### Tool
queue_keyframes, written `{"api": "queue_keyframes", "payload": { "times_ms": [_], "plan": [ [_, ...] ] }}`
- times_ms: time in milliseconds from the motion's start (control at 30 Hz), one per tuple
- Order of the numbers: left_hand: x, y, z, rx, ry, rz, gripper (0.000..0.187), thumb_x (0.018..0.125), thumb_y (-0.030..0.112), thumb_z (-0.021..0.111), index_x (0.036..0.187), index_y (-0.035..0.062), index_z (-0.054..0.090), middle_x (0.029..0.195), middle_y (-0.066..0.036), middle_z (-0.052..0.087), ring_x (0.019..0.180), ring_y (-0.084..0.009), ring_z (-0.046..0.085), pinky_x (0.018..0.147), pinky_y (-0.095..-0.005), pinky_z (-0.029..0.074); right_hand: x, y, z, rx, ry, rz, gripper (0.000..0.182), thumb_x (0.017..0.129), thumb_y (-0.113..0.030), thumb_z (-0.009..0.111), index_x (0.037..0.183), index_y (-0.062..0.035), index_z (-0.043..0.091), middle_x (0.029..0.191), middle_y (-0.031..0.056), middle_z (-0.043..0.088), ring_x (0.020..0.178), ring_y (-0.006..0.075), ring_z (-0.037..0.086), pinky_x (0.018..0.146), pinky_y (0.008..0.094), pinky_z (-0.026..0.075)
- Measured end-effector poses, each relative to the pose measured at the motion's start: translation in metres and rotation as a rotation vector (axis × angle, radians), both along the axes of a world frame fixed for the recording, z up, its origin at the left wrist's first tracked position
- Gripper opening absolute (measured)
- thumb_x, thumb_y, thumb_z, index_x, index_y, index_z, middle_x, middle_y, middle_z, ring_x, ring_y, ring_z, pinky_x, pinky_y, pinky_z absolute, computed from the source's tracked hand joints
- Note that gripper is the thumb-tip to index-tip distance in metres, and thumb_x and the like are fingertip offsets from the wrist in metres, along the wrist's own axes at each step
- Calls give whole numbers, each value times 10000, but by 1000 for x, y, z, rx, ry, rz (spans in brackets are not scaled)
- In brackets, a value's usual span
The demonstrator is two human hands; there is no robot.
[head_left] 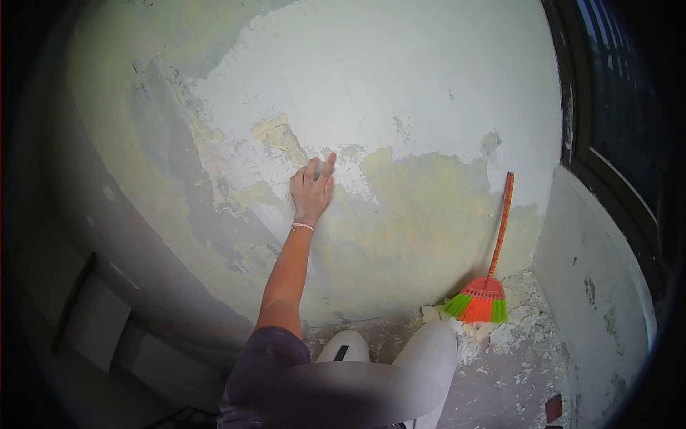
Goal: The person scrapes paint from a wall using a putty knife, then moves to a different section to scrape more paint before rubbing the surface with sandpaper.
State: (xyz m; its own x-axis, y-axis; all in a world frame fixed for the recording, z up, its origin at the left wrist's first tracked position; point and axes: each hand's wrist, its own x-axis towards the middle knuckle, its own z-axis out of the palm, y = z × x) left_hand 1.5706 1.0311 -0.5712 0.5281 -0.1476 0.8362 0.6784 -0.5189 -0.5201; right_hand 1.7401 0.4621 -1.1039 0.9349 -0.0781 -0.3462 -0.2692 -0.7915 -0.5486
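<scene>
My left hand (311,194), with a pale bracelet at the wrist, reaches up to the wall (429,229). Its fingers bend against the surface, with the index finger stretched further up. A small greyish patch shows between the fingers; I cannot tell whether it is a held tool or bare wall. Around the fingertips, white paint (421,86) ends in ragged edges over yellowish-green and grey layers. Just above and left of the hand is a rough cream patch (280,136). My right hand is outside the view.
At the right, a broom (484,297) with an orange handle and green and orange bristles leans on the wall. Paint flakes (525,314) litter the floor around it. A dark-framed window (622,107) is at far right. My light-trousered knees (432,343) are below.
</scene>
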Motion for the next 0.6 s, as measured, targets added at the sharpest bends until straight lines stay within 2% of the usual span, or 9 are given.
{"api": "queue_keyframes", "payload": {
  "times_ms": [167, 267, 367, 467, 533, 567, 600],
  "plan": [
    [-4, 5, -4, 16, -21, -29, 552, 913, 273, 636, 1457, 315, 550, 1318, -32, 539, 1029, -223, 534, 867, -385, 462, 20, 8, 59, 84, -170, 8, 438, 912, -332, 602, 1251, -54, 590, 1187, 205, 601, 1200, 374, 592, 953, 470, 508],
    [-6, 4, -4, -26, -28, -64, 437, 977, 264, 549, 1408, 297, 608, 1328, -52, 543, 1037, -241, 527, 918, -382, 439, 30, 18, 105, 170, -275, 19, 436, 905, -331, 613, 1244, -56, 594, 1178, 203, 609, 1196, 370, 595, 958, 469, 503],
    [-13, 5, -1, -149, -48, -208, 405, 1011, 241, 508, 1398, 197, 619, 1373, -75, 499, 1073, -254, 529, 966, -396, 442, 35, 31, 154, 254, -384, 36, 435, 897, -329, 624, 1236, -58, 597, 1170, 200, 617, 1192, 366, 599, 964, 467, 498],
    [-20, -21, 21, -512, -205, -608, 429, 1073, 242, 409, 1428, 43, 546, 1422, -116, 437, 1165, -275, 525, 1029, -415, 441, 36, 49, 201, 336, -480, 56, 433, 890, -328, 635, 1228, -60, 601, 1161, 198, 625, 1188, 362, 602, 970, 466, 493],
    [-37, -50, 53, -522, -211, -761, 499, 1100, 261, 315, 1462, -64, 426, 1470, -136, 359, 1287, -296, 487, 1087, -425, 433, 35, 59, 231, 382, -544, 68, 433, 884, -327, 642, 1223, -62, 603, 1155, 196, 630, 1186, 359, 604, 974, 465, 489],
    [-60, -76, 76, -532, -120, -665, 490, 1053, 60, 334, 1528, -48, 277, 1491, -156, 320, 1418, -337, 389, 1147, -449, 411, 33, 64, 246, 399, -571, 77, 432, 882, -327, 646, 1221, -62, 604, 1152, 195, 633, 1184, 358, 605, 976, 465, 488],
    [-69, -101, 90, -691, -189, -939, 560, 1054, 55, 320, 1576, -19, 131, 1516, -180, 291, 1417, -333, 397, 1070, -425, 491, 32, 69, 261, 422, -600, 87, 432, 879, -327, 650, 1218, -63, 605, 1149, 195, 636, 1183, 357, 606, 978, 464, 486]
  ]
}}
